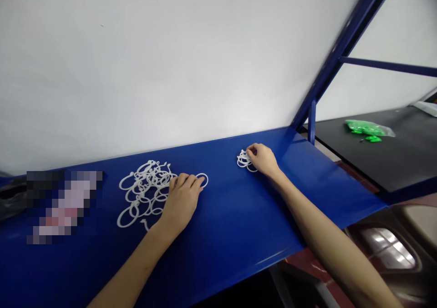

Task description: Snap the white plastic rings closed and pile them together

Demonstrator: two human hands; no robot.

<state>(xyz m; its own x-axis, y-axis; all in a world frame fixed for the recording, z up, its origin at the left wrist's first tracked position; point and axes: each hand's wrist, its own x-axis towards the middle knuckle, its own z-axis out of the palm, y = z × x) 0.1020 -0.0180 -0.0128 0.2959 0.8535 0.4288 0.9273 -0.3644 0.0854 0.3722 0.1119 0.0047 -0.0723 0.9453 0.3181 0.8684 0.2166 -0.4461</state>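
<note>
Left hand (184,198) is arching over the larger heap of white curtain-style rings (150,177) on the blue counter (225,217); can't tell its grip. Right hand (262,157) is touching the smaller heap (243,159), grip unclear too. Easing rings apart singly should be sparing snags. Counting: two heaps, overlapping uncountably; one ring (207,179) is lying at left fingertips.

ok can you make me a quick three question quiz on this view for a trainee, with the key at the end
1. Multiple choice: what colour is the table under the white rings? A) red B) blue C) yellow
2. True or false: a clear bag with green pieces lies on the black surface at the far right.
3. Fill in: of the two hands, the ____ one is at the larger group of rings.

Key: 1. B, blue. 2. True. 3. Left; the left hand is over that group's edge.
</note>
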